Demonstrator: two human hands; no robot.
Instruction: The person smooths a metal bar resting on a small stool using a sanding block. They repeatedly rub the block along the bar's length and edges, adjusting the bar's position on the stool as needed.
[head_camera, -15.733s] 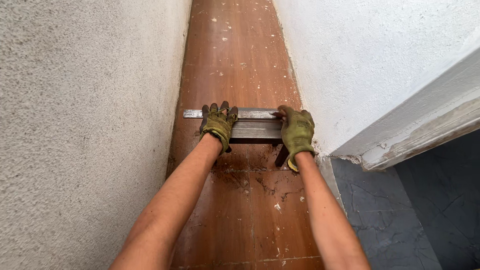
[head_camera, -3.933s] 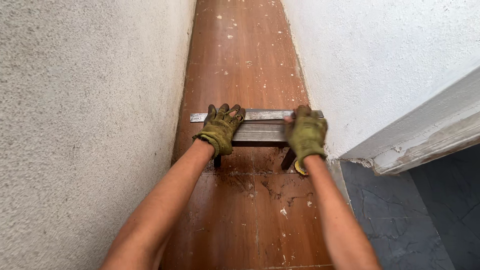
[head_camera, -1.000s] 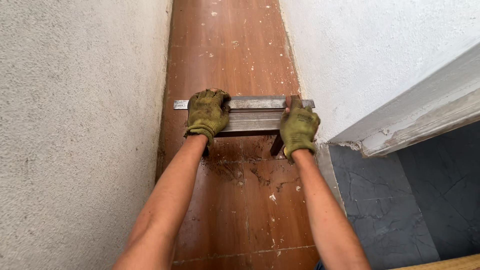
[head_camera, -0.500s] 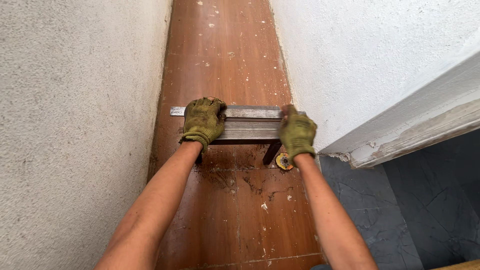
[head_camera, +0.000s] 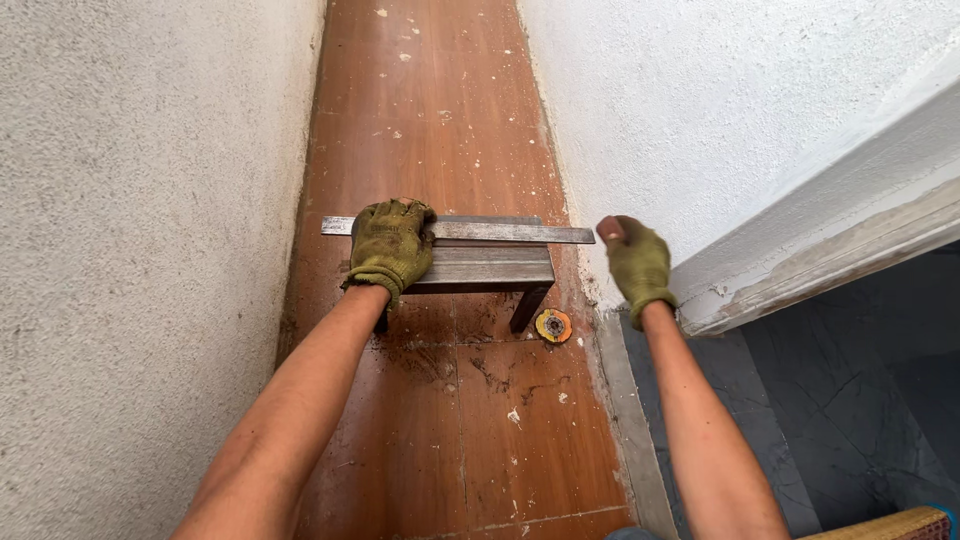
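A grey metal frame with short legs stands across a narrow strip of brown tiled floor, and a flat metal bar lies on top of it. My left hand, in a worn green glove, grips the frame's left part. My right hand, gloved the same, is off the frame and hangs to its right beside the white wall, fingers loosely curled and holding nothing. A small round orange and yellow disc lies on the floor by the frame's right leg.
Rough plastered walls close in the tiled strip on both sides. A white ledge with chipped paint juts at the right above dark grey tiles. Dirt and white flecks mark the floor near me.
My right hand has let go of the frame's right end and moved away to the right. The disc by the leg is now uncovered. My left hand keeps its grip.
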